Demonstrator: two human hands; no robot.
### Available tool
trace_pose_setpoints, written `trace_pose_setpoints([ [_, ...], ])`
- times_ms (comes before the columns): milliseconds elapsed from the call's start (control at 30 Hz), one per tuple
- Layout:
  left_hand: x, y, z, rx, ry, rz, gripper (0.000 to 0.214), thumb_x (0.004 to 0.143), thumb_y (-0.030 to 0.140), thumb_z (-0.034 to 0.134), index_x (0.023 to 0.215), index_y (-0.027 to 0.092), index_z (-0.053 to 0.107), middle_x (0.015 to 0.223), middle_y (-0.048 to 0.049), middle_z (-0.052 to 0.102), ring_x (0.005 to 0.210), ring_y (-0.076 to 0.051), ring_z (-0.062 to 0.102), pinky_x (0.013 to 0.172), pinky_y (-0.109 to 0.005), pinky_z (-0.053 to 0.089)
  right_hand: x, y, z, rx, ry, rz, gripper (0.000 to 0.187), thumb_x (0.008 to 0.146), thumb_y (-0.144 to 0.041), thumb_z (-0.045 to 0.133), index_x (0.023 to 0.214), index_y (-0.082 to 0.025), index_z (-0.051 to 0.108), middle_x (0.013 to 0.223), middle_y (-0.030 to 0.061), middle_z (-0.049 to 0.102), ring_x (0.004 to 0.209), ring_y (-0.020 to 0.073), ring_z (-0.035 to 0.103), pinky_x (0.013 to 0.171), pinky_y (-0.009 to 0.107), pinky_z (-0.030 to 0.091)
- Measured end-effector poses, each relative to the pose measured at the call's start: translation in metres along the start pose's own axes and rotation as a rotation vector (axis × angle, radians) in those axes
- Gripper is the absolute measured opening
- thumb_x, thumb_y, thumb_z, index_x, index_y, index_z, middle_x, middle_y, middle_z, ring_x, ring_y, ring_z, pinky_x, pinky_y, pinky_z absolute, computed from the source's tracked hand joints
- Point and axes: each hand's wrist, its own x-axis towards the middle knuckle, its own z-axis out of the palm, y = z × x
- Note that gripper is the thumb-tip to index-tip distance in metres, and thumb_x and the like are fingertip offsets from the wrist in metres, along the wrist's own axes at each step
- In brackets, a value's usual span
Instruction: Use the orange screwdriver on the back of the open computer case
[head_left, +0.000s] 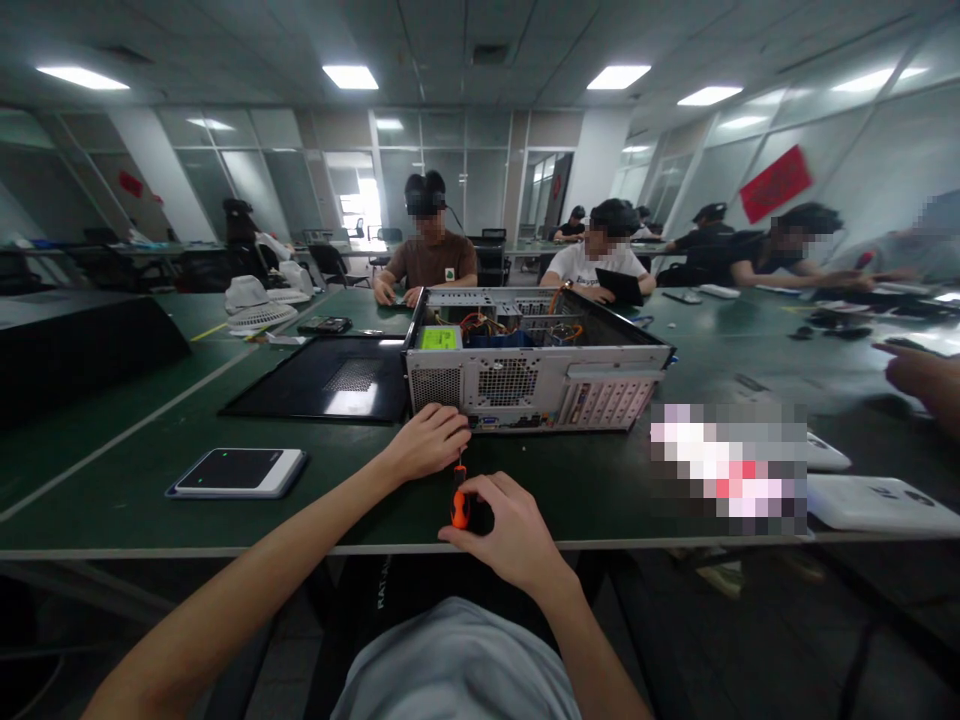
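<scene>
A person seated at a long green worktable [360, 510] bends to the rear of an opened desktop computer case [551, 390], which lies on its side near the middle of the table, wiring exposed. The right hand [506, 515] has thumb and fingers closed around the orange handle of a screwdriver [460, 508], its slim shaft pointing at the case's lower edge; whether the tip meets a screw I cannot tell from here. The left hand [429, 440] rests at the case's rear lower corner, fingertips beside the shaft, though what they pinch, if anything, is hidden. The screwdriver looks light and stiff, best taken by the thick of its handle, where the grip now sits. The metal case looks heavy and rigid, likely better lifted two-handed by its outer frame than by thin rims or loose wires. A black side panel [315, 385], flat to the left of the case, looks glossy and perhaps slippery, a thing to take by its edges. Across the table, a co-worker in a brown shirt [442, 262] handles small items.
</scene>
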Motion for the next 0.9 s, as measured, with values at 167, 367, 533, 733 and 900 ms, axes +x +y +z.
trace_pose_setpoints([
  [167, 0.020, 0.005, 0.003, 0.052, -0.054, 0.056, 0.057, 0.090, 0.019, 0.065, 0.146, 0.019, 0.053, 0.163, -0.0129, 0.042, 0.153, -0.031, 0.033, 0.125, -0.052, 0.028, 0.000, 0.005, 0.001, 0.070, 0.052, -0.072, 0.041, 0.072, -0.035, 0.093, 0.106, -0.023, 0.073, 0.100, 0.0053, 0.075, 0.096, 0.0248, 0.067, 0.087, 0.038, 0.055],
  [367, 0.035, 0.011, 0.008, 0.095, -0.134, 0.015, 0.081, 0.089, 0.014, 0.058, 0.163, 0.020, 0.027, 0.172, -0.0085, 0.020, 0.160, -0.028, 0.013, 0.130, -0.054, 0.015, 0.000, 0.011, 0.003, 0.149, 0.078, -0.101, 0.045, 0.071, -0.032, 0.094, 0.112, -0.025, 0.077, 0.106, 0.0059, 0.074, 0.099, 0.0231, 0.066, 0.090, 0.038, 0.056],
  [533, 0.033, 0.013, 0.010, 0.110, -0.157, -0.012, 0.082, 0.090, 0.013, 0.053, 0.165, 0.016, 0.021, 0.173, -0.0077, 0.018, 0.161, -0.027, 0.008, 0.131, -0.052, 0.013, 0.001, 0.012, -0.001, 0.250, 0.033, -0.013, 0.056, 0.070, -0.026, 0.094, 0.120, -0.023, 0.070, 0.108, 0.0045, 0.072, 0.096, 0.0211, 0.067, 0.088, 0.036, 0.057],
  [733, 0.033, 0.013, 0.011, 0.114, -0.143, -0.012, 0.080, 0.092, 0.017, 0.051, 0.165, 0.016, 0.020, 0.173, -0.0070, 0.018, 0.161, -0.027, 0.008, 0.131, -0.052, 0.015, 0.000, 0.008, -0.010, 0.299, -0.046, -0.057, 0.033, 0.084, -0.019, 0.080, 0.115, -0.027, 0.074, 0.136, 0.0082, 0.064, 0.124, 0.0241, 0.062, 0.107, 0.041, 0.050],
  [900, 0.033, 0.011, 0.011, 0.100, -0.157, -0.016, 0.088, 0.088, 0.016, 0.057, 0.166, 0.018, 0.017, 0.173, -0.0059, 0.017, 0.161, -0.026, 0.008, 0.131, -0.051, 0.014, -0.003, 0.002, -0.013, 0.285, -0.124, -0.044, 0.049, 0.089, -0.015, 0.068, 0.135, -0.026, 0.057, 0.133, 0.0078, 0.064, 0.124, 0.0229, 0.062, 0.111, 0.042, 0.047],
])
